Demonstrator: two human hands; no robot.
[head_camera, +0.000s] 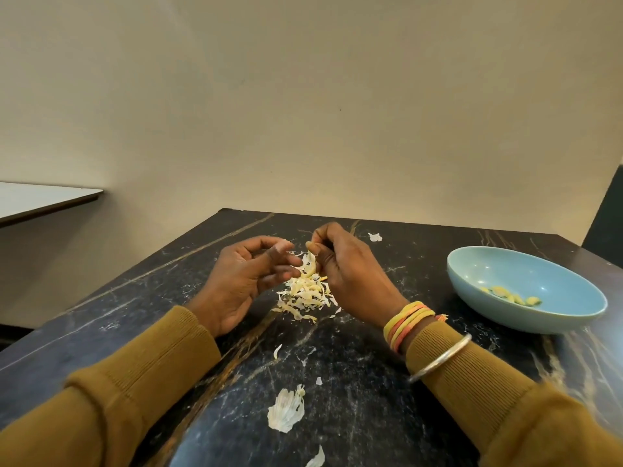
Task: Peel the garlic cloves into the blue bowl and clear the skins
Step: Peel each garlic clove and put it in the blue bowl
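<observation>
The right hand [350, 274] is curled, thumb and fingertips pinching a clove [312, 264] held just above the worktop [354, 416]. A pale, curved strip, clove or loosened skin, hangs down from that pinch; the blur makes it hard to tell which. The left hand [242, 281] lies palm-up beside it, fingers loosely bent and spread from the thumb, gripping nothing. Its fingertips reach to the clove's left side, very near or just touching.

Directly under and between both hands sits a heap of skins [305, 294], pale yellow-white shreds lying on the dark, veined stone. More loose bits are scattered around: a larger husk [286, 412] near the front edge, another scrap [317, 458] at the bottom of the view, a small flake [277, 350] between the forearms, and one piece [375, 236] beyond the right hand.

The bowl [526, 291] stands upright to the right, well apart from the hands, with a few peeled cloves [512, 294] lying low against its near inner side.

Both arms wear mustard sleeves [141, 392]. The right wrist carries yellow and orange threads [408, 323] and a silver bangle [441, 358]. A white table [43, 197] stands off to the left against the plain wall [303, 96].
</observation>
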